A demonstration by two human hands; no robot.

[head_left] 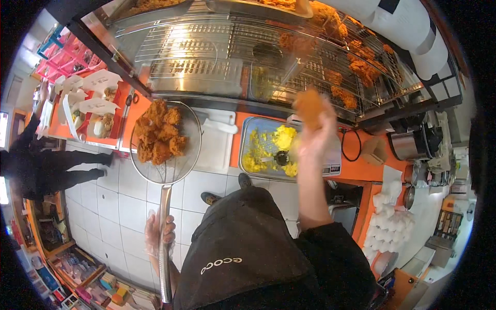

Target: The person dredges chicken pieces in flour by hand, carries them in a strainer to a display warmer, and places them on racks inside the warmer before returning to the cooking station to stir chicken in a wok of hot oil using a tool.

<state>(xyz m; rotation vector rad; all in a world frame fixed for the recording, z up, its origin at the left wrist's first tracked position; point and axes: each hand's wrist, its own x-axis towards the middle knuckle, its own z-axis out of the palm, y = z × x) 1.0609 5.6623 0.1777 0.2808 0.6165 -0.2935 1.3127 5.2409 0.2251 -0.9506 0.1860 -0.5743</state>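
My left hand (159,232), in a clear plastic glove, grips the metal handle of a wire-mesh skimmer (192,145). Heaped in the skimmer are several pieces of brown fried chicken (159,133). My right hand (319,133) is raised before the glass display warmer (186,83), its fingers around one piece of fried chicken (309,106); both are blurred by motion. Inside the warmer, more fried chicken (364,62) lies on wire racks at the right. Below my right hand, yellow crumbled food (285,137) sits in a metal tray (243,155) with a dark-knobbed utensil.
A white cutting board (211,155) with a white-handled knife (221,126) lies on the orange counter (354,168). Scissors (135,98) and open food boxes (100,106) stand at left. A person in black (35,166) is beyond them. White egg-like items (387,228) pile up at right.
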